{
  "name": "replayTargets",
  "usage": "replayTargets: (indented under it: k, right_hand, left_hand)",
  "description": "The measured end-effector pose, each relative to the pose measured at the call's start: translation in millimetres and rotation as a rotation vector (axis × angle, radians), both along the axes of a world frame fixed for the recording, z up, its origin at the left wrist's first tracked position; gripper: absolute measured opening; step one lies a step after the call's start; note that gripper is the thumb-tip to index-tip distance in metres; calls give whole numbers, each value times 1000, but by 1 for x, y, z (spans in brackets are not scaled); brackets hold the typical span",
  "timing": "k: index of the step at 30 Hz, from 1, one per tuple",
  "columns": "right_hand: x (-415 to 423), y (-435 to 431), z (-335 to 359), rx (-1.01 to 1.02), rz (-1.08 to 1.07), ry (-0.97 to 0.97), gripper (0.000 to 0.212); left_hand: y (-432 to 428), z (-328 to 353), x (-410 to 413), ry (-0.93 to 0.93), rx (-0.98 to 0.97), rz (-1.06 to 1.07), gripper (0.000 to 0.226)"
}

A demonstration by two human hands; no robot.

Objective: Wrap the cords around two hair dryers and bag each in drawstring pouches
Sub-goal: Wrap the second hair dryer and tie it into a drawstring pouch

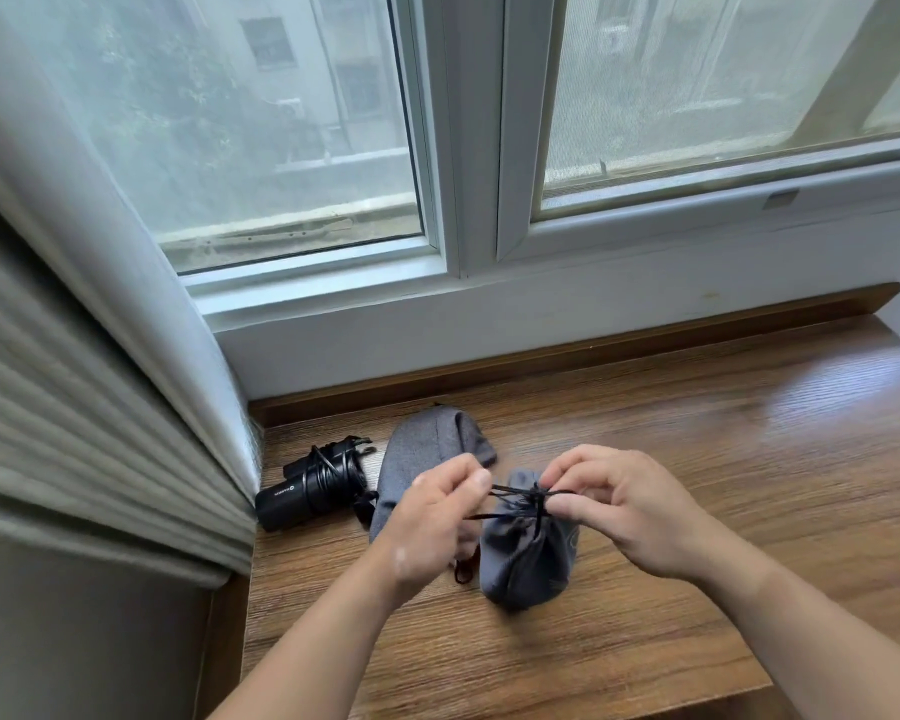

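Observation:
A bulging grey drawstring pouch (523,561) stands on the wooden sill, its mouth gathered shut; what it holds is hidden. My left hand (432,527) and my right hand (624,511) each pinch its black drawstring (515,493) above the mouth, pulling it sideways. A second grey pouch (427,454) lies flat behind my left hand. A black hair dryer (307,491) with its cord wound around it lies at the left by the curtain.
The wooden sill (697,459) stretches to the right and toward me. A pleated curtain (74,407) hangs at the left edge. The window frame (468,200) and a low white wall close off the back.

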State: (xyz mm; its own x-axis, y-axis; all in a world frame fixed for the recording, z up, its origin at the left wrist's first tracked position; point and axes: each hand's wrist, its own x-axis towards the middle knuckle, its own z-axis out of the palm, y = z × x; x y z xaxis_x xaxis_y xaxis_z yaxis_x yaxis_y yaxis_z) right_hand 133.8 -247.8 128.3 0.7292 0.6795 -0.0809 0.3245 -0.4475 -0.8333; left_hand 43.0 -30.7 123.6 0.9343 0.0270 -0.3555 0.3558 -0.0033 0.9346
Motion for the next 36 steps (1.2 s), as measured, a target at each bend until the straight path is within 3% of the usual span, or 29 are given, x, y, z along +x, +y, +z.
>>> replayTargets:
  k: [3,8,10,12,14,17,21,23,25,28,30,32,34,36]
  right_hand:
    - [-9,-11,-11,224,-117,307,17]
    - [-22,-17,-11,644,-262,681,74]
    - [-23,-13,-2,698,-294,710,64]
    - [-22,-6,7,735,-309,689,49]
    - [-20,-3,16,768,-340,726,50]
    - [-13,-11,22,595,-356,671,46]
    - [-3,-35,6,125,-310,345,47]
    - [-1,-45,-6,29,-312,284,45]
    - [2,-50,-13,5,-322,232,37]
    - [7,-52,-9,202,-277,336,16]
    - [12,-52,-4,204,-146,298,15]
    - [19,-50,-13,-113,-46,-22,19]
    - [22,-42,-24,-424,-94,-319,16]
    - [16,-26,-28,-471,-263,-383,15]
  left_hand:
    - [4,-7,-3,6,-228,162,25]
    - [15,-12,-5,-156,-92,243,42]
    - [10,-5,-5,-198,-128,278,28]
    - [3,5,-3,-202,-245,307,34]
    - [1,14,-1,-165,-314,336,41]
    - [13,18,4,-102,-82,339,47]
    - [43,5,6,-115,601,310,58]
    - [58,-6,3,-122,829,253,54]
    - [67,-14,2,-82,932,120,50]
    - [71,-12,4,120,867,-210,38]
    - [71,-3,6,202,760,-455,24]
    - [66,5,5,229,627,-639,17]
    - [58,6,4,212,378,-634,11]
    - [48,4,2,200,113,-529,5]
